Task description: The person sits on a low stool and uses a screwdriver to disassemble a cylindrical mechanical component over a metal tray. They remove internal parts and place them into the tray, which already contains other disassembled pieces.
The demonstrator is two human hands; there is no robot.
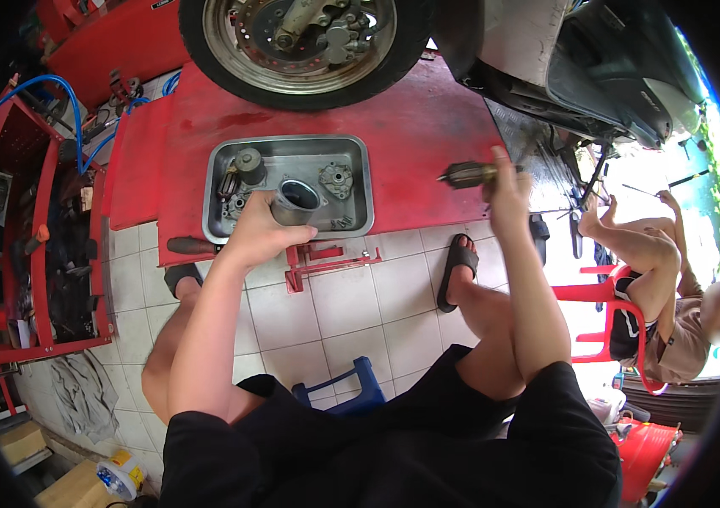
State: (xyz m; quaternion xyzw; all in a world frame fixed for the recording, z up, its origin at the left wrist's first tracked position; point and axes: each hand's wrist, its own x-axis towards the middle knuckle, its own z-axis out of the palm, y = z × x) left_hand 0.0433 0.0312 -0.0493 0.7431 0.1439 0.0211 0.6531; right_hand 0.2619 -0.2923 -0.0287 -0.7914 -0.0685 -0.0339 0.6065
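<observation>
My left hand (265,230) is closed around a cylindrical metal housing (296,203), its flanged, hollow end facing up over the tray's front part. Out to the right, above the red bench, my right hand (508,190) grips a dark, streaked cylindrical part with a thin shaft tip (466,175) pointing left; blur hides its exact kind. In the metal tray (292,144) lie a short metal cylinder (250,166), a round metal cover (336,179) and several small bolts (344,223). A further metal piece (234,206) is partly hidden behind my left hand.
The red bench (411,135) carries a motorcycle wheel (292,93) at its far edge. A dark handle (192,245) lies by the tray's front left corner. A red rack (34,347) stands left, a blue stool (364,381) below me. At right sits another person (673,245).
</observation>
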